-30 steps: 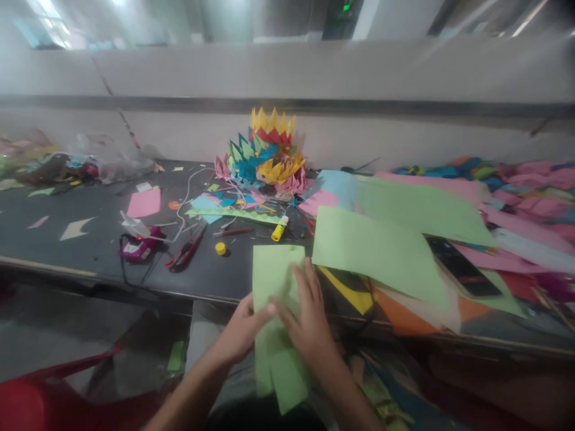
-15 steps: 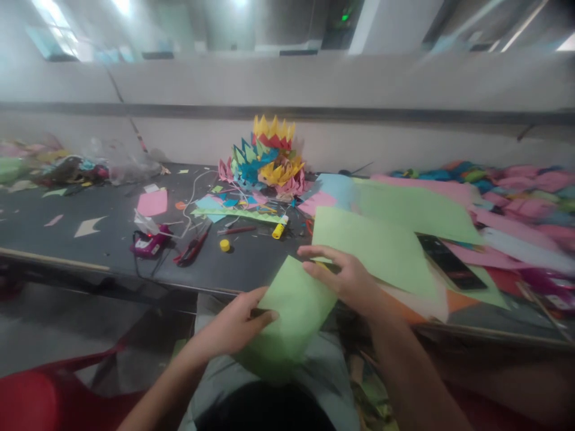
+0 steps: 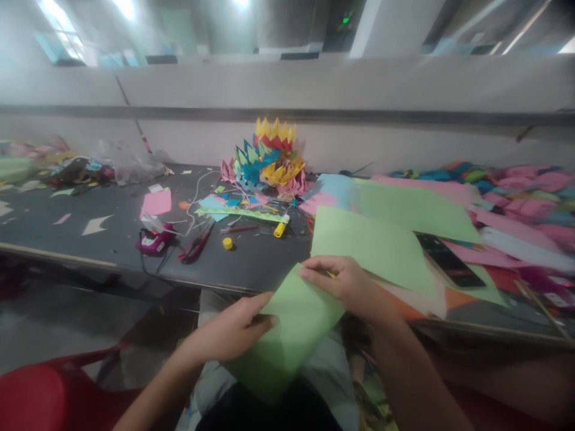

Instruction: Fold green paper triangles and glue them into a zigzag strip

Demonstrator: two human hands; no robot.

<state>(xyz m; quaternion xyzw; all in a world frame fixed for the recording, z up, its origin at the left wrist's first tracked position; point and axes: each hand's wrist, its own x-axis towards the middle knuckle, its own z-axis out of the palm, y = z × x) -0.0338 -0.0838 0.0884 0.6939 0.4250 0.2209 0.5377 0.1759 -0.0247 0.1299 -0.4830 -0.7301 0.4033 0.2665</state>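
Observation:
A light green sheet of paper (image 3: 291, 335) is held above my lap, tilted, in front of the table edge. My left hand (image 3: 238, 326) grips its left side, the thumb on top and the other fingers mostly hidden beneath. At the upper right corner my right hand (image 3: 339, 278) pinches the same sheet between thumb and fingers. A bit of yellow shows by the right fingers, too small to name. Larger green sheets (image 3: 368, 242) lie on the table just beyond my right hand.
A black phone (image 3: 449, 260) rests on papers at the right. Colourful paper crowns (image 3: 274, 158) are piled at the back. Scissors (image 3: 196, 245), a yellow cap (image 3: 227, 243), a yellow glue tube (image 3: 280, 227) and a purple device (image 3: 155, 239) lie left of centre. A red chair (image 3: 36, 395) stands lower left.
My right fingers have closed from a looser spread into a pinch at the sheet's upper corner. The sheet has tilted and shifted slightly, its lower end nearer to me.

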